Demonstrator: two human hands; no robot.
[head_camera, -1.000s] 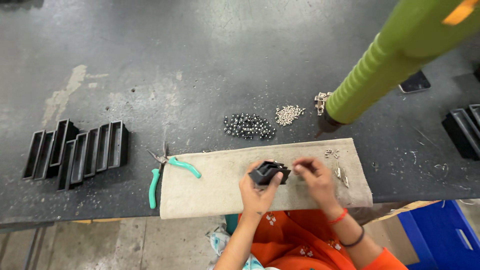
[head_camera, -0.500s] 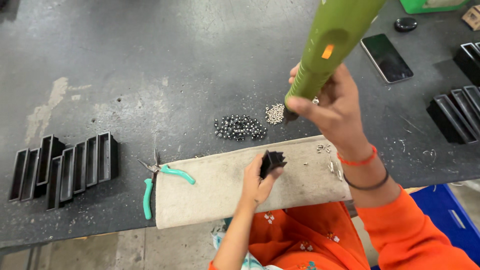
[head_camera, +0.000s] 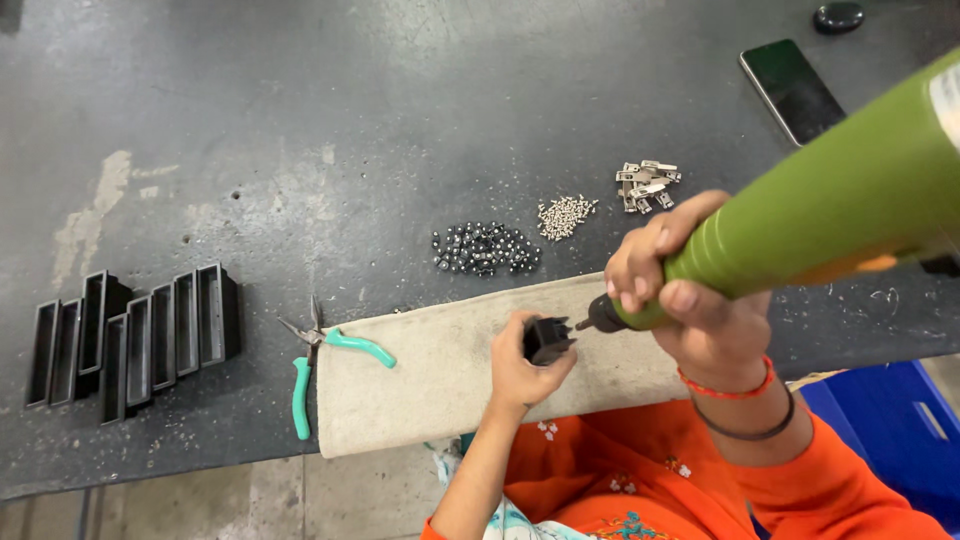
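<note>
1. Head view, the hands: the left hand (head_camera: 520, 372) is curled tight around a small black plastic part (head_camera: 547, 338) and holds it just over the beige cloth mat (head_camera: 420, 375).
2. The right hand (head_camera: 680, 290) is wrapped all the way around a big green electric screwdriver (head_camera: 830, 215). Its dark tip (head_camera: 592, 322) points at the black part from 3 o'clock and looks just about touching it.
3. The step in hand looks like driving a screw into the black part. The next move calls for a steady left hand, and the tip held straight in line with the screw, so it does not slip off.
4. Around the part: a pile of dark little balls (head_camera: 485, 248) at 11 o'clock, a heap of tiny silver screws (head_camera: 565, 215) at 12 o'clock, and small metal clips (head_camera: 648, 184) at 1 o'clock.
5. Green-handled pliers (head_camera: 325, 360) lie at 9 o'clock, just beside the mat. Farther that way stands a row of black plastic housings (head_camera: 135, 338).
6. A phone (head_camera: 790, 88) lies far off at 1 o'clock on the dark worktable (head_camera: 300, 120).
</note>
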